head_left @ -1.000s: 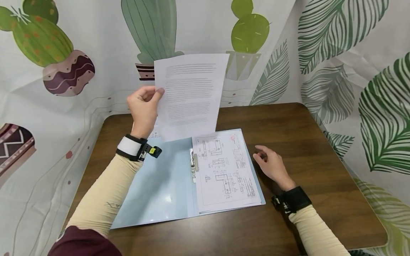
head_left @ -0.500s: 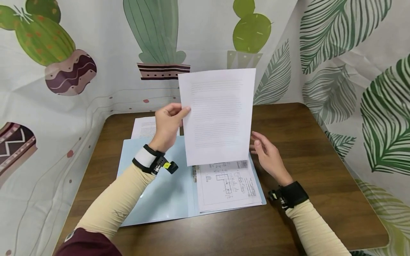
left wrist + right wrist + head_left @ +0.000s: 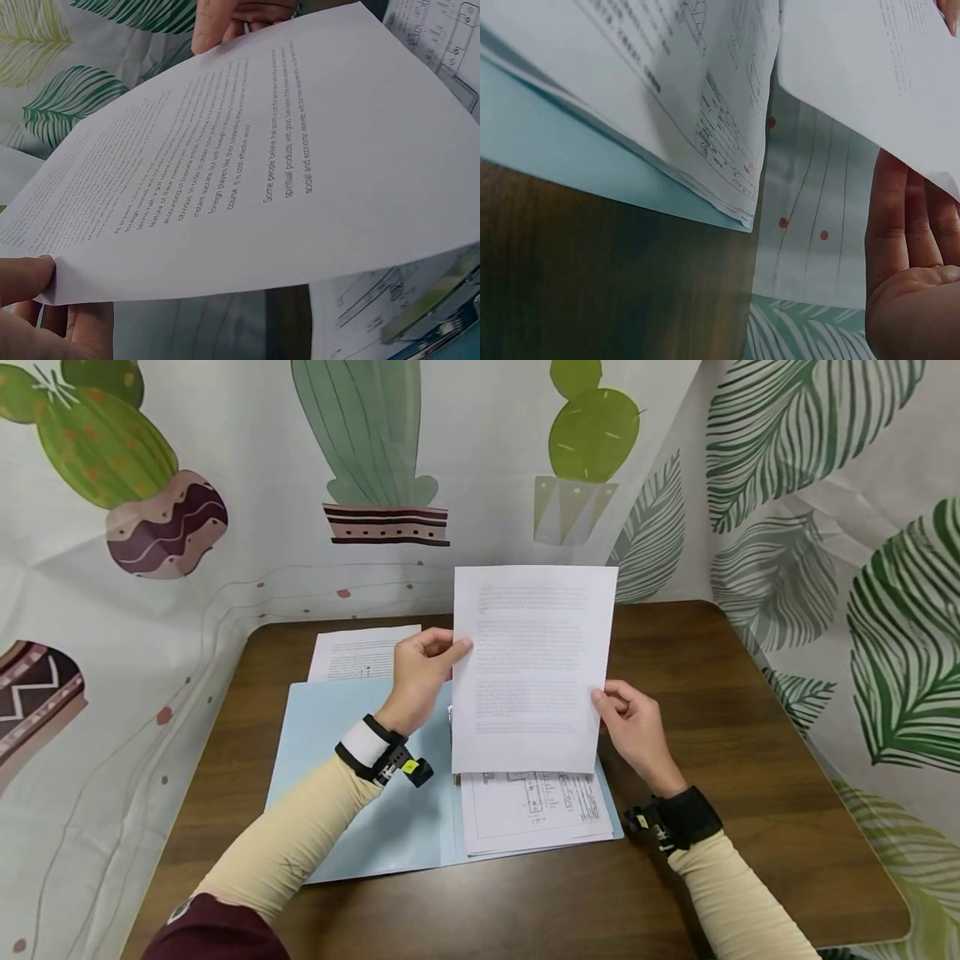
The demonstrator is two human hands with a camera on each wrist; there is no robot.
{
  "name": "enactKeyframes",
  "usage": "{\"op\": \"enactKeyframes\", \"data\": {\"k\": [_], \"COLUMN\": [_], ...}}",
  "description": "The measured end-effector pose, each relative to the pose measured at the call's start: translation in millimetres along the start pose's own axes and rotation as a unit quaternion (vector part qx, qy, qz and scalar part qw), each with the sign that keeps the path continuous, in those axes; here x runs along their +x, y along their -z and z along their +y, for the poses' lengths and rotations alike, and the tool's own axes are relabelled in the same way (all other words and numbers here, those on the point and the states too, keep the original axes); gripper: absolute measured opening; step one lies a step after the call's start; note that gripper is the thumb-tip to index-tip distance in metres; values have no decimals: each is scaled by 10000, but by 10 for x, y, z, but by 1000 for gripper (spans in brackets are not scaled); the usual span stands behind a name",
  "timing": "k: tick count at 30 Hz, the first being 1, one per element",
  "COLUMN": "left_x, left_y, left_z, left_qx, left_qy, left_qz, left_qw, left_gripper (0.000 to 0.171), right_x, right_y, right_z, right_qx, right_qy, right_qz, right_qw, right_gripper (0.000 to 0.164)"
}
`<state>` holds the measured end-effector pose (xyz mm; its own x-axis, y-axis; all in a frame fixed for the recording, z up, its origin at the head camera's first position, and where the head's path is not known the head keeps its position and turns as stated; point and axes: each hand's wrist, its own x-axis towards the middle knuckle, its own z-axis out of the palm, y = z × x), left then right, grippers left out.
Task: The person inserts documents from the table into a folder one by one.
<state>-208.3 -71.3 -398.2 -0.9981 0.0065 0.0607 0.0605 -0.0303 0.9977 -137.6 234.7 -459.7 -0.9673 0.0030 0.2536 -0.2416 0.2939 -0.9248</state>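
Observation:
A printed sheet of paper point(image 3: 532, 668) is held up, text facing me, over the right half of an open light-blue folder point(image 3: 360, 760). At its left edge, my left hand point(image 3: 420, 681) pinches it between thumb and fingers, the thumb point(image 3: 30, 279) on the printed side. My right hand point(image 3: 637, 731) grips the right edge, thumb in front and fingers point(image 3: 922, 217) behind. Below the sheet, a stack of technical drawings point(image 3: 532, 822) lies in the folder, its upper part hidden. The folder's metal clip point(image 3: 431, 307) shows beside the drawings in the left wrist view.
Another printed page point(image 3: 352, 653) lies partly behind the folder's upper left edge. The brown wooden table point(image 3: 750, 760) extends right of the folder. A fabric backdrop point(image 3: 495, 460) with cacti and leaves hangs behind the table's far edge.
My left hand has carried the sheet right and down, from above the folder's middle to over the drawings. My right hand has risen slightly and taken hold of the sheet's right edge.

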Motion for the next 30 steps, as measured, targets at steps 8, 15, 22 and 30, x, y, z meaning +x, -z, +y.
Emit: {"op": "enactKeyframes", "data": {"k": [8, 15, 22, 30], "left_x": [-6, 4, 4, -75], "left_y": [-21, -10, 52, 269], "left_z": [-90, -96, -111, -237], "left_qx": [232, 361, 1164, 3218], "left_qy": [155, 259, -716, -2077], "left_qz": [14, -5, -217, -501], "left_qw": [9996, 9990, 9904, 9224], "left_gripper": [20, 20, 23, 62], "right_x": [-42, -1, 36, 31], "right_y": [-9, 0, 37, 96], "right_z": [-208, -36, 108, 133], "right_qx": [-36, 6, 329, 435], "right_qy": [-66, -88, -291, -554], "right_qz": [-16, 77, 93, -69], "right_qw": [10000, 9999, 9990, 9975], "right_gripper": [19, 19, 24, 30]}}
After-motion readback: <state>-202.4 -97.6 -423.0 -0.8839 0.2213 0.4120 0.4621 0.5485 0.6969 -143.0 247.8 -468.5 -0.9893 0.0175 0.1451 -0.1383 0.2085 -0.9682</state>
